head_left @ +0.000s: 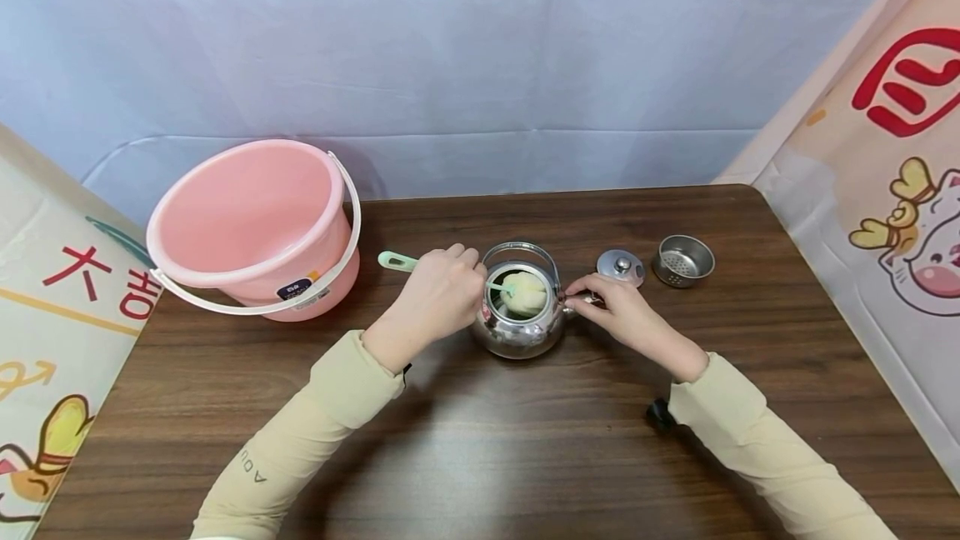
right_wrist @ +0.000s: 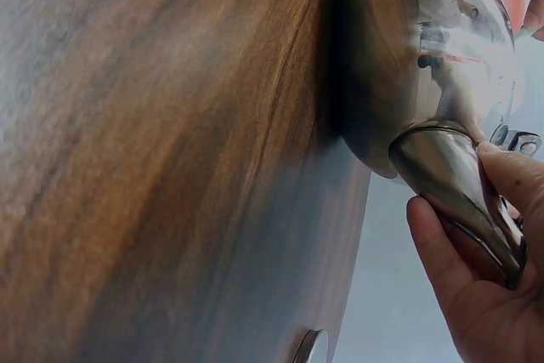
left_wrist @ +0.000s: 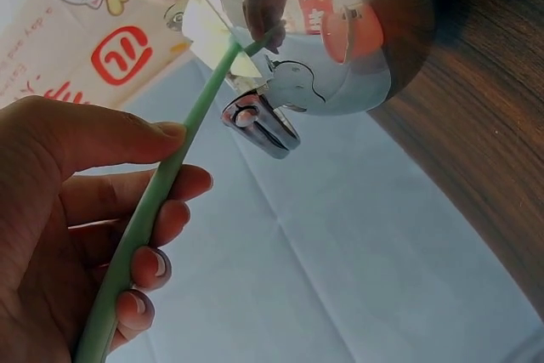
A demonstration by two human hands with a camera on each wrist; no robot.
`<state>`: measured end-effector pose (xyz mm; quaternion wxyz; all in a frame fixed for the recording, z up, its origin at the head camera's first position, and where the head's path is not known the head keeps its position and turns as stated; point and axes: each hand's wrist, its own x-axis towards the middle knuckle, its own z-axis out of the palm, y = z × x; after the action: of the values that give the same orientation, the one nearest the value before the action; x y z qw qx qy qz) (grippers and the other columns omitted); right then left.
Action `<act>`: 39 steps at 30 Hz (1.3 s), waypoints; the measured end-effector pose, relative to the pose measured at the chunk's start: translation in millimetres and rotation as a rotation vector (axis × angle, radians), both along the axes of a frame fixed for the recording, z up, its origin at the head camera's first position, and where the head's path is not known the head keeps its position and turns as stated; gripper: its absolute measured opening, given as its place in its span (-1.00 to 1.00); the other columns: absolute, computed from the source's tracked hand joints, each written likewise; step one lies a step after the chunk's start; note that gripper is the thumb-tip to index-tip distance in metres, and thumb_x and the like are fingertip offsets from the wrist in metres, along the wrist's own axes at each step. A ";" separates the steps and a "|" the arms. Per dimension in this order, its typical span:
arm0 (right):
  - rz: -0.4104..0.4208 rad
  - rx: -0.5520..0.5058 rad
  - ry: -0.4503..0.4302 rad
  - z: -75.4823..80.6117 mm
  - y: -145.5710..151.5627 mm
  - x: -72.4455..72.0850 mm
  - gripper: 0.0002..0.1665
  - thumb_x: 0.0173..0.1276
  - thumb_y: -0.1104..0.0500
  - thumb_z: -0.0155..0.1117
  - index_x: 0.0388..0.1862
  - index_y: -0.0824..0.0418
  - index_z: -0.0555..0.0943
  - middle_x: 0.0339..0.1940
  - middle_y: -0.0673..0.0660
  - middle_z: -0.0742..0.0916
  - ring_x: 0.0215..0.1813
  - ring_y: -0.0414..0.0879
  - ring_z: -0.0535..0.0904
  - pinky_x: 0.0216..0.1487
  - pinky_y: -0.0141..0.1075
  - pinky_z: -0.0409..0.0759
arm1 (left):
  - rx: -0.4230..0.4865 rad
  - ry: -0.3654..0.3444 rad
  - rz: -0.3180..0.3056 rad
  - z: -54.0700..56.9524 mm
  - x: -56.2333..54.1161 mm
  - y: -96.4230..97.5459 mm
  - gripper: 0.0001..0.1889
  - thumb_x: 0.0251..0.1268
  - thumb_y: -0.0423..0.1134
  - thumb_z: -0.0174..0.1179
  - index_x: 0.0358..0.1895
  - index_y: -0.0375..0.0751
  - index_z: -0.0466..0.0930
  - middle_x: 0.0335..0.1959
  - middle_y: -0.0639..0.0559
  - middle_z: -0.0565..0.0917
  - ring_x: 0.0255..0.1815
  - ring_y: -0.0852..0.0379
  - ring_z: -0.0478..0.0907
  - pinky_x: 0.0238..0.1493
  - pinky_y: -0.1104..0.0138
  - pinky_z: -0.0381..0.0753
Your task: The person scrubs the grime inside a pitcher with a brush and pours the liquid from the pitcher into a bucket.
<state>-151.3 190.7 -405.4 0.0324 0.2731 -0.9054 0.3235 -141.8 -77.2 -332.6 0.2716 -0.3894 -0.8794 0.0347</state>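
Note:
A shiny metal teapot (head_left: 517, 342) with a raised loop handle (head_left: 525, 247) stands lidless on the table. My left hand (head_left: 446, 286) grips the light green handle of a sponge brush (head_left: 397, 261). Its pale yellow sponge head (head_left: 527, 293) sits in the teapot's round mouth. In the left wrist view the thumb and curled fingers wrap the green stick (left_wrist: 149, 210). On the teapot's other side my right hand (head_left: 626, 315) holds the spout (right_wrist: 446, 176), thumb on one side and fingers on the other.
At the left stands a large pink bucket (head_left: 330, 232) with a white carrying handle. Right of the teapot lie a metal lid (head_left: 621, 265) with a knob and a small perforated strainer cup (head_left: 684, 261). A pale cloth wall (head_left: 480, 65) borders the wooden table's (head_left: 480, 457) far edge.

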 end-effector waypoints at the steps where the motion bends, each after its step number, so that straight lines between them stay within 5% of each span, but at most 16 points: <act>1: 0.000 -0.001 0.002 -0.1 0.0 0.0 -0.85 0.23 0.21 0.24 -0.22 0.21 0.61 -0.27 0.06 0.69 -0.21 -0.10 0.59 -0.22 -0.19 0.53 | -0.002 0.001 0.007 0.2 0.2 0.0 -0.87 -0.19 -0.39 0.09 -0.75 -0.18 0.43 -0.71 0.02 0.37 -0.65 0.05 0.33 -0.69 0.32 0.27; 26: -0.006 0.012 -0.033 1.4 -0.8 0.4 -0.84 0.25 0.20 0.22 -0.21 0.21 0.61 -0.26 0.07 0.68 -0.19 -0.09 0.58 -0.20 -0.18 0.52 | -0.027 0.030 0.061 7.1 5.5 1.4 -0.89 -0.27 -0.41 0.07 -0.77 -0.19 0.44 -0.73 0.01 0.37 -0.66 0.04 0.33 -0.69 0.32 0.26; 39: -0.005 0.009 -0.036 2.5 -0.9 1.6 -0.83 0.25 0.19 0.22 -0.21 0.22 0.61 -0.26 0.07 0.68 -0.20 -0.08 0.58 -0.20 -0.18 0.52 | -0.008 0.055 0.039 4.6 4.3 2.5 -0.85 -0.23 -0.43 0.06 -0.79 -0.18 0.38 -0.74 0.03 0.33 -0.69 0.06 0.29 -0.72 0.34 0.23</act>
<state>-149.6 189.8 -402.9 0.0157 0.2652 -0.9079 0.3242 -137.6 -74.7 -328.0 0.2934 -0.3724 -0.8788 0.0543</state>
